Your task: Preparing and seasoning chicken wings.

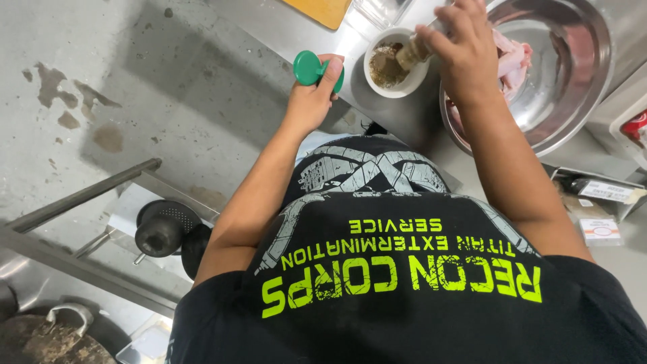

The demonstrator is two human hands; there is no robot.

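Observation:
My left hand (311, 94) holds a green plastic lid (310, 68) at the edge of the steel counter (296, 30). My right hand (461, 47) grips a small spice jar (412, 52), tipped over a small white bowl (419, 75) that holds brownish ground spices. Just right of the bowl sits a large steel mixing bowl (573, 87) with pale pink raw meat (513, 57) inside, partly hidden by my right forearm.
A yellow cutting board (322, 9) and a clear container (381, 9) lie at the counter's far side. Packets and boxes (600, 202) sit at the right. Below left are a black strainer (162, 226), steel rack bars (81, 195) and a stained concrete floor (135, 81).

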